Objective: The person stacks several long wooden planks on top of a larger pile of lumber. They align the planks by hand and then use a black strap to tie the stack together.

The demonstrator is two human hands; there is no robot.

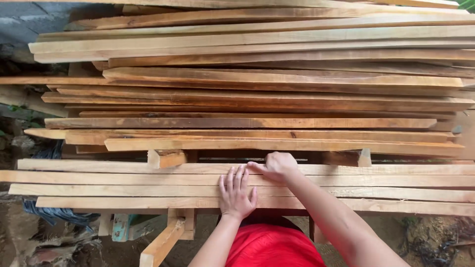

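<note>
My left hand (236, 193) lies flat, palm down, in the lower middle of the frame, fingers stretched out and close together across the near planks (123, 184), gripping nothing. My right hand (278, 166) sits just above and to the right of it, curled, with the fingertips pressed onto the top edge of the farthest plank of this near layer; whether they pinch anything I cannot tell, since the knuckles hide the tips. The two hands are just beside each other, the left fingertips almost meeting the right thumb. These near planks are four long pale strips lying side by side, running from the left edge of the frame to the right. Behind them, filling the whole upper half, rises a tall stack of boards (267, 99), rougher and browner, their ends uneven on the left and right. Between the near layer and the stack there is a dark gap, with a short wood block (166, 158) at its left and another block (352, 157) at its right holding the upper boards up. Below the planks, a slanting wooden leg (163, 242) shows at lower left, beside a small teal painted piece (120, 227). My red shirt (273, 246) fills the bottom centre. Bare muddy ground (430, 237) lies open at both lower corners, and a grey block wall (29, 22) shows at upper left.
</note>
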